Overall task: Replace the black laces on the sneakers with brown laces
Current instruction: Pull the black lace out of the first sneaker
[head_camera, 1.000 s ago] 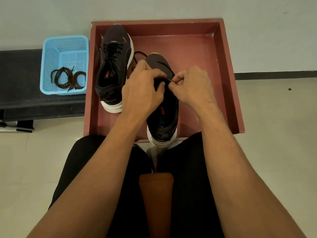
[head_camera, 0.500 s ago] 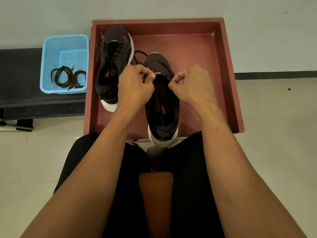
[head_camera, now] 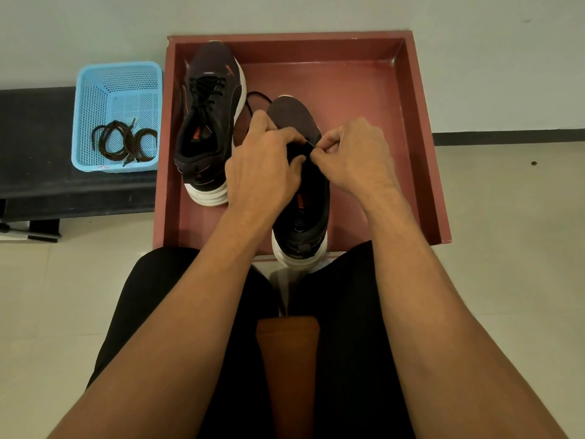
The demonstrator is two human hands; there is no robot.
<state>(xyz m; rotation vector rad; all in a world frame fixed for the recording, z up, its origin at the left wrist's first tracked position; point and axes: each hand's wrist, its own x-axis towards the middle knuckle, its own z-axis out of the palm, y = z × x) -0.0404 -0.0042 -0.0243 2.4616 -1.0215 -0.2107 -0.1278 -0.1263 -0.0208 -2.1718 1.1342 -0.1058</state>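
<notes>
Red tray is sitting on the pale floor against the far wall, its near edge between the person's knees. A black bench is standing just left of the tray. Two dark sneakers with white soles are lying inside the tray, toes pointing far. The far sneaker is resting in the left far corner, fully laced in black. The near sneaker is sitting at centre, its heel overhanging the near edge of the tray. A blue basket is resting on the bench beside the tray's left wall, and the brown laces are lying coiled in its near half, untouched. Left hand is curling tightly over the throat of the near sneaker, gripping it; I cannot tell whether it is also holding any lace, as the fingers are covering that spot. Right hand is closing narrow, thumb and forefinger pinching a thin strand of the black lace at the throat. A loose loop of that lace is trailing out to the far left, between the two sneakers.
</notes>
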